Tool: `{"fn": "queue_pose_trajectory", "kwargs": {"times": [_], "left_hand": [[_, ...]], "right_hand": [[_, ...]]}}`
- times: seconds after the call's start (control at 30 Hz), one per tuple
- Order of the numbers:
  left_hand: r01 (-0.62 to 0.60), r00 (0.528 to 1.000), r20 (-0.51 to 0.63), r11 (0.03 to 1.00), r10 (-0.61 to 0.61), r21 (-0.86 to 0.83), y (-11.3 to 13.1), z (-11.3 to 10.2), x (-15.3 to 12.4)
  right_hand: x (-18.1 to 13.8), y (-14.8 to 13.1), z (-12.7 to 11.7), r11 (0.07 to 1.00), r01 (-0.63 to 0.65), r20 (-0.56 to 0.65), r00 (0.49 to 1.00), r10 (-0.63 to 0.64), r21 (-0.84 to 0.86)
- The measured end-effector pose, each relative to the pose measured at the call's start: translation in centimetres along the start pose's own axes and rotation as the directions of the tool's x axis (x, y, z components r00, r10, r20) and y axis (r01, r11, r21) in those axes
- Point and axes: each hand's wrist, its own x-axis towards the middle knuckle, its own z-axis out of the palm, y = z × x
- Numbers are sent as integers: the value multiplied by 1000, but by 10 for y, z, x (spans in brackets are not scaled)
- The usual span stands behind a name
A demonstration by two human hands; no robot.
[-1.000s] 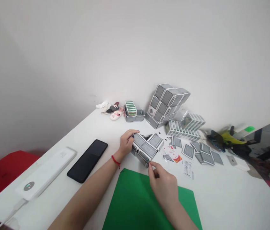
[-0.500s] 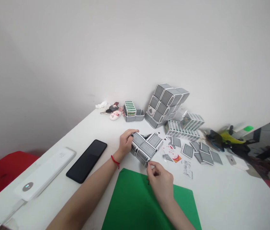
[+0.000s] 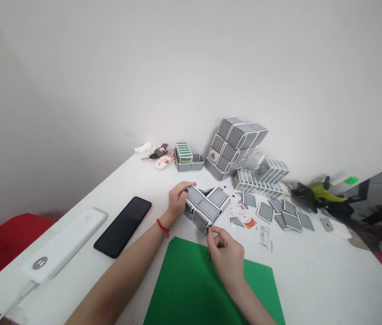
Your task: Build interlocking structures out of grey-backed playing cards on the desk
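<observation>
A block built of folded grey-backed playing cards (image 3: 206, 207) sits on the white table (image 3: 313, 280) just beyond a green sheet (image 3: 194, 289). My left hand (image 3: 178, 200) wraps round its left end and holds it; a red string circles that wrist. My right hand (image 3: 226, 255) is over the green sheet with thumb and forefinger pinched at the block's near corner. What the pinch grips is too small to make out.
A black phone (image 3: 123, 226) and a white power bank (image 3: 64, 243) lie to the left. Farther back stand a tall stack of card blocks (image 3: 236, 146), card packs (image 3: 262, 178), a small card box (image 3: 187, 158) and keys (image 3: 159, 155). Loose cards (image 3: 279, 216) lie right.
My right hand has drawn slightly back and left along the block's near corner. The left hand and the block have stayed put.
</observation>
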Motion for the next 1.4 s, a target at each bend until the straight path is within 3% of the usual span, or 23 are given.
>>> {"fn": "queue_pose_trajectory", "kwargs": {"times": [0.37, 0.87, 1.13, 1.27, 1.4], "left_hand": [[-1, 1000, 7, 1000, 1, -7, 1, 0, 0], [-15, 1000, 28, 1000, 15, 13, 3, 0, 0], [-28, 999, 20, 999, 27, 17, 2, 0, 0], [-31, 999, 24, 999, 31, 25, 0, 0, -1], [-31, 999, 33, 999, 31, 24, 1, -1, -1]], "right_hand": [[-2, 0, 1, 998, -28, -8, 1000, 29, 51], [-1, 11, 6, 977, 186, -72, 978, -193, -101], [-4, 14, 8, 920, 301, -124, 933, -339, -253], [-2, 10, 0, 908, 350, -94, 921, -379, -231], [13, 0, -13, 828, 522, -53, 839, -542, -205]]}}
